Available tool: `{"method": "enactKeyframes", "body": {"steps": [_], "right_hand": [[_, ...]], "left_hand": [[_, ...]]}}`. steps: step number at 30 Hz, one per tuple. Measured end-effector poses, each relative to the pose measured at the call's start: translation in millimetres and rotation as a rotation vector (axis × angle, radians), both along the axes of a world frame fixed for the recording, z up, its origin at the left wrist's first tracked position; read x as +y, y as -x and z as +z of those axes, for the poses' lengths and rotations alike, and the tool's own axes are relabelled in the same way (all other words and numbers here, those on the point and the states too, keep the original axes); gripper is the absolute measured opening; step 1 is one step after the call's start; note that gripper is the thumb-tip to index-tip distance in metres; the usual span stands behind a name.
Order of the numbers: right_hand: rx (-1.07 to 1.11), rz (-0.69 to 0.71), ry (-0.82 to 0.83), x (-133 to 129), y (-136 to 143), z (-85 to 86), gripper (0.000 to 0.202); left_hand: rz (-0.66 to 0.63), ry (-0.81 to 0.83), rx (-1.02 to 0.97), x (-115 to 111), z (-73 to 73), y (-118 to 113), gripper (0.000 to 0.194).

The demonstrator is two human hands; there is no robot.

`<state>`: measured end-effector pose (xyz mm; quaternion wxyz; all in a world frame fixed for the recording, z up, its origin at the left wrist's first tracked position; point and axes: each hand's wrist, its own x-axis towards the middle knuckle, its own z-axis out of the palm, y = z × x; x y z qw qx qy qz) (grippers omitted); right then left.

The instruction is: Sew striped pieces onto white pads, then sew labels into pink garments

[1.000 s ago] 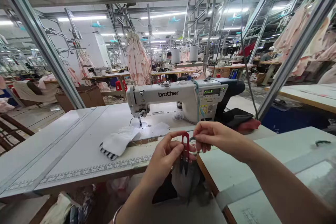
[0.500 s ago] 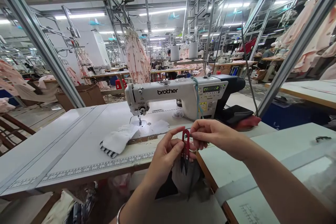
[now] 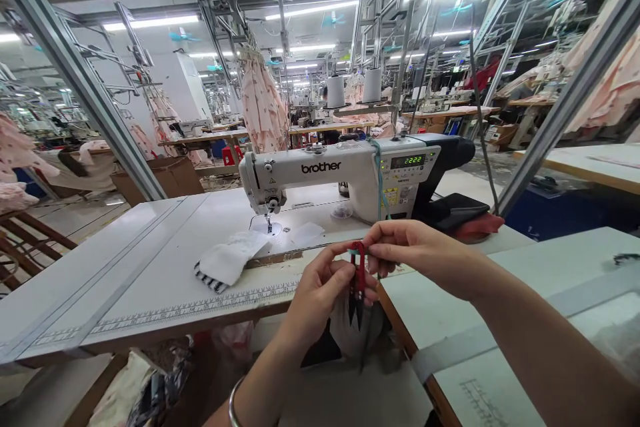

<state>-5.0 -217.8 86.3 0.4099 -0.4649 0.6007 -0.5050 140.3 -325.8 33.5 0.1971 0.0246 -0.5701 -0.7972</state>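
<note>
Red-handled thread snips (image 3: 361, 270) hang blades-down between the thumb and fingers of my left hand (image 3: 324, 288), in front of the table edge. My right hand (image 3: 417, 248) is closed in a pinch against the rounded top of the snips. A bit of teal cord shows at that top, and a teal cord (image 3: 380, 177) runs down the sewing machine (image 3: 320, 170) behind my right fingers; the pinched part is mostly hidden. Left of my hands, a white fabric piece (image 3: 233, 255) with a black-and-white striped edge lies by the lit needle area.
A printed ruler strip (image 3: 190, 310) runs along the front of the white table (image 3: 130, 260). A flat white scrap (image 3: 307, 233) and a small clear dish (image 3: 341, 212) lie near the machine. A black pouch (image 3: 460, 210) rests on red cloth at right. Slanted metal posts (image 3: 100, 100) flank the station.
Teal cord now shows across the top of the snips, where it was not plain before. The hands keep nearly the same pose. The view has shifted slightly, and the machine's display reads differently.
</note>
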Motion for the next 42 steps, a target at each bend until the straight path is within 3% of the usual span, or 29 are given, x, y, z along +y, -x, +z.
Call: {"method": "enactKeyframes", "body": {"steps": [26, 34, 42], "right_hand": [[0.115, 0.04, 0.015, 0.7, -0.2, -3.5, 0.013], [0.27, -0.021, 0.018, -12.1, -7.9, -18.2, 0.024], [0.231, -0.032, 0.08, -17.3, -13.4, -19.1, 0.023]], "left_hand": [[0.072, 0.105, -0.078, -2.4, -3.7, -3.5, 0.026], [0.268, 0.173, -0.084, 0.3, -4.8, -0.9, 0.017], [0.373, 0.155, -0.069, -1.6, -7.3, 5.6, 0.023]]}}
